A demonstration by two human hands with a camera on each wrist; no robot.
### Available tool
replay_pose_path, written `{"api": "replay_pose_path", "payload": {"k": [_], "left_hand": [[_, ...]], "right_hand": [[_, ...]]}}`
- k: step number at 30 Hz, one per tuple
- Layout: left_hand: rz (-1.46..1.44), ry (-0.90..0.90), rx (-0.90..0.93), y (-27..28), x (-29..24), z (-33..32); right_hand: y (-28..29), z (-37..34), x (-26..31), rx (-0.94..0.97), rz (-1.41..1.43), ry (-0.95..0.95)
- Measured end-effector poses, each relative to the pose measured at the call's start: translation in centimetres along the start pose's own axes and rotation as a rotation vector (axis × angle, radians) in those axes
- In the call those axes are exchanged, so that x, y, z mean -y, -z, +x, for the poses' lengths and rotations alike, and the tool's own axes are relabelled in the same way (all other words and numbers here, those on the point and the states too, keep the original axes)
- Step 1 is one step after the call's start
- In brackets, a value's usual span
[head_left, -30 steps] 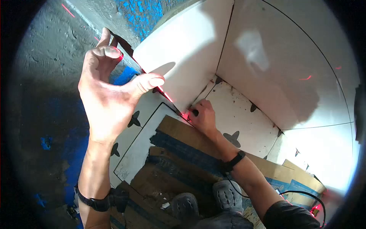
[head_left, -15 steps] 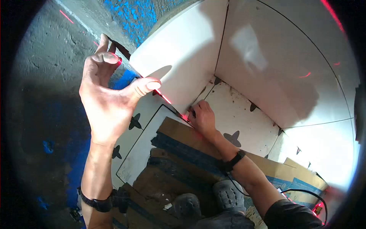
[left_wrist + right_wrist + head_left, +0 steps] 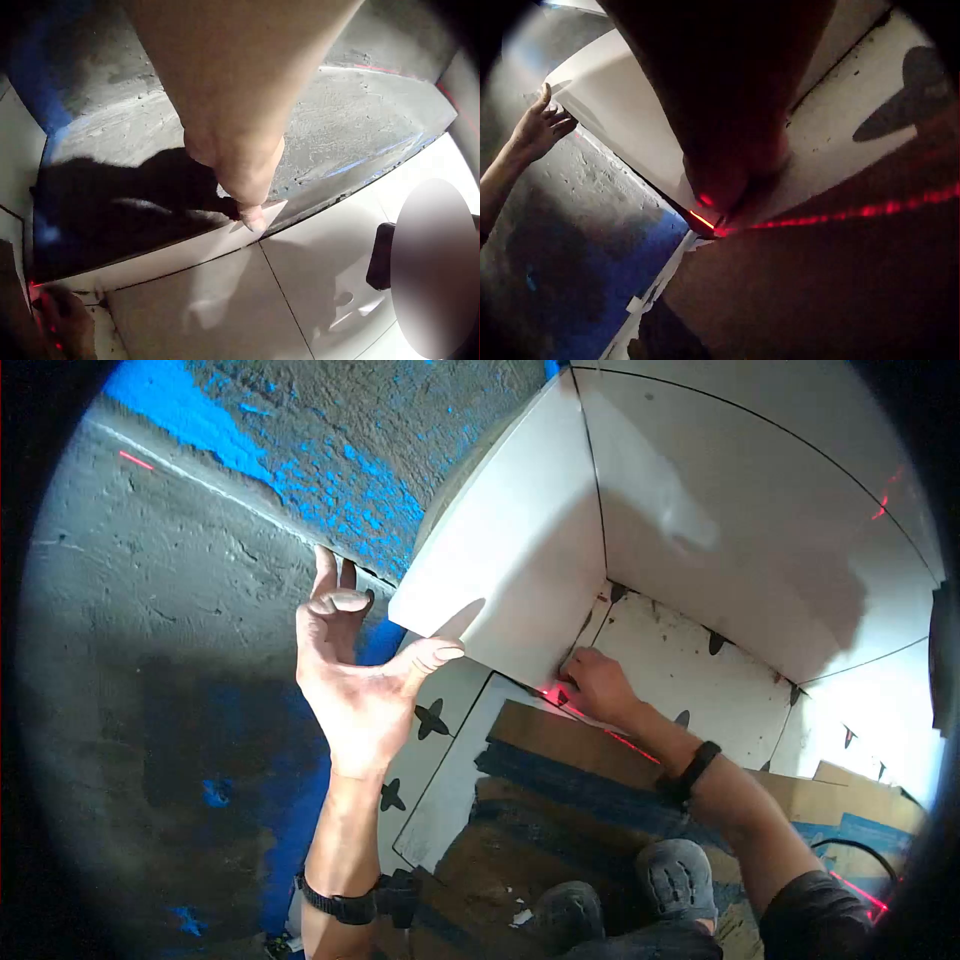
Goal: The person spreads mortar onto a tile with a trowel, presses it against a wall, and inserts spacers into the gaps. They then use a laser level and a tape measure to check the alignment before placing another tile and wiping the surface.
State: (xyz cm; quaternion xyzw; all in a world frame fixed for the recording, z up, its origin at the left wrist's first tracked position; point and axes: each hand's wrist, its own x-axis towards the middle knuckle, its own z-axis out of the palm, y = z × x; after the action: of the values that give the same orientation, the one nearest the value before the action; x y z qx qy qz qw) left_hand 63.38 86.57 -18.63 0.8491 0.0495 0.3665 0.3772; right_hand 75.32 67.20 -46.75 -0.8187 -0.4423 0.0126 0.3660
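In the head view, my left hand [image 3: 360, 680] is at the outer edge of a white wall tile [image 3: 530, 530]. Its thumb lies on the tile's front side, while the bent fingers reach behind the edge along the rough wall. Low at the tile's bottom corner, my right hand [image 3: 605, 690] has its fingers curled around a small dark piece, mostly hidden now. Red laser light falls beside these fingers. The right wrist view shows the left hand [image 3: 536, 131] at the tile's far edge and the right hand [image 3: 727, 176] in shadow above the bright laser line.
White floor tiles [image 3: 700, 670] with dark cross-shaped marks meet the tiled wall [image 3: 740, 510]. Taped cardboard [image 3: 560, 750] covers the floor by the person's shoes [image 3: 680, 880]. A grey wall with blue patches [image 3: 210, 580] rises at left. A black cable [image 3: 865, 850] curves near the right sleeve.
The head view has turned, so the hands and tiles appear farther right and lower. Both hands stay at the same tile. The dark piece at the right fingers is less visible.
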Motion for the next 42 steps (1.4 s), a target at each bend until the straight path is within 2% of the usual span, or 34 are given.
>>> {"api": "replay_pose_path", "payload": {"k": [1,5,9,12,15,17,22,23,24,28,30,31,33,34,37,39,40,42], "left_hand": [[0.009,-0.014,-0.012,0.0,0.0,0.0],[0.060,-0.031,-0.010,0.1,0.0,0.0],[0.110,-0.029,0.010,0.4,-0.2,0.0],[-0.110,-0.017,0.052,1.2,0.0,0.0],[-0.434,0.174,-0.032,2.1,-1.0,0.6],[-0.397,0.310,-0.132,1.9,-2.5,1.4],[-0.436,0.449,0.000,1.7,-4.2,3.0],[-0.459,0.492,0.057,1.6,-4.5,3.2],[-0.482,0.505,0.043,1.5,-4.8,3.3],[-0.406,0.529,0.141,2.3,-4.8,4.0],[-0.413,0.548,0.140,2.4,-5.2,4.2],[-0.418,0.564,0.143,2.5,-5.4,4.3],[-0.463,0.560,0.137,2.6,-5.4,4.3],[-0.496,0.571,0.123,2.5,-5.5,4.4],[-0.535,0.595,0.103,2.5,-5.4,4.2],[-0.532,0.628,0.149,2.0,-5.9,4.0],[-0.506,0.610,0.098,1.6,-5.9,3.8],[-0.490,0.582,0.120,1.7,-5.9,3.9]], "right_hand": [[0.7,0.2,-0.4,0.144,0.025,0.024],[2.0,1.7,-1.7,0.306,0.083,0.102],[2.1,2.2,-2.0,0.327,0.080,0.143],[1.5,1.9,-2.3,0.282,0.083,0.158],[1.0,1.7,-2.8,0.283,0.105,0.147],[1.3,2.2,-2.9,0.323,0.114,0.152],[1.5,3.3,-3.9,0.435,0.068,0.193],[0.7,3.4,-4.7,0.427,0.064,0.278],[0.6,3.5,-5.0,0.422,0.058,0.364],[1.0,3.8,-4.4,0.479,0.048,0.352],[1.9,3.8,-3.6,0.512,0.036,0.220],[1.4,3.8,-4.1,0.520,0.030,0.222],[0.8,4.2,-4.8,0.429,0.118,0.420],[0.8,4.2,-5.0,0.433,0.112,0.419],[0.4,3.8,-4.7,0.450,0.085,0.398],[0.4,3.6,-4.7,0.387,0.169,0.289],[1.2,3.4,-4.0,0.385,0.175,0.232],[1.1,3.3,-3.9,0.364,0.171,0.214]]}}
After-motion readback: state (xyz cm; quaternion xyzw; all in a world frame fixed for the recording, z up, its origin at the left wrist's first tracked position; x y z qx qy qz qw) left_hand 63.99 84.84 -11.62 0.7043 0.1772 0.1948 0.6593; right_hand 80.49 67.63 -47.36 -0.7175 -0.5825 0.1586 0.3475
